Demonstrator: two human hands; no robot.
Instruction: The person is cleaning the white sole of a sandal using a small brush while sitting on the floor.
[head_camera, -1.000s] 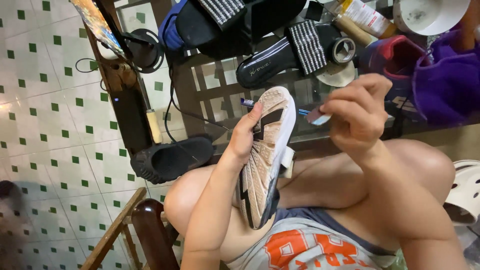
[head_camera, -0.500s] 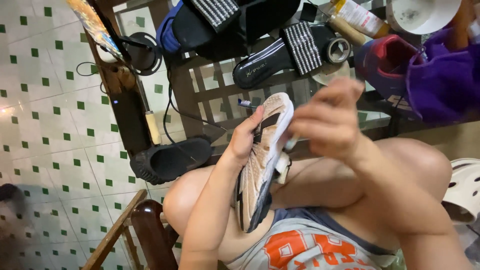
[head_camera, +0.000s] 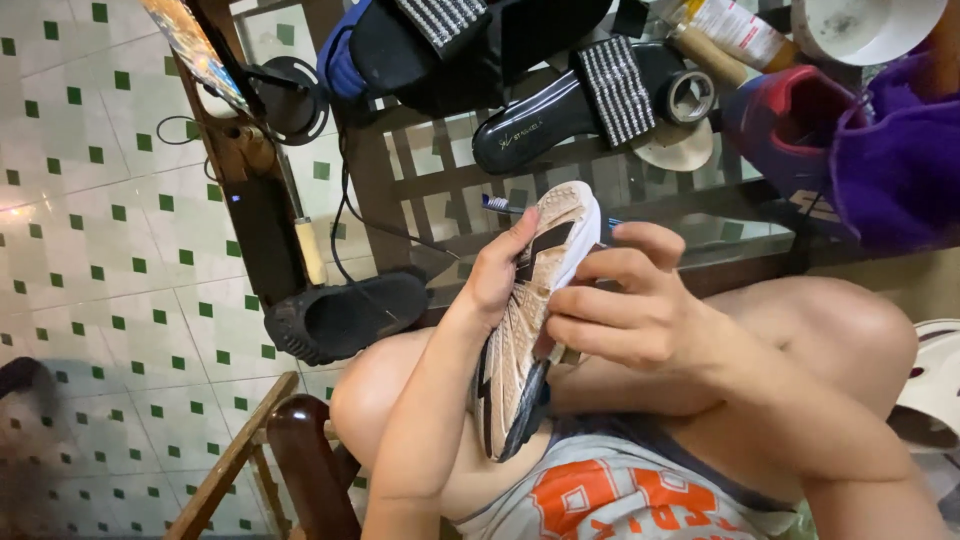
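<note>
While the left hand (head_camera: 497, 275) gripped the beige sneaker (head_camera: 530, 330) upright over the lap to steady it, the right hand (head_camera: 630, 320) closed its fingers against the white sole edge.

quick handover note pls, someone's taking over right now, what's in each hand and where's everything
Left hand: grips the beige sneaker on edge over the lap, sole toward the right.
Right hand: fingers pressed on the sneaker's white sole edge; nothing visible in it.
Nearby: toothbrush on the glass table behind the shoe, black sandal and tape roll there too.
Done or left: cannot tell from this view.
</note>
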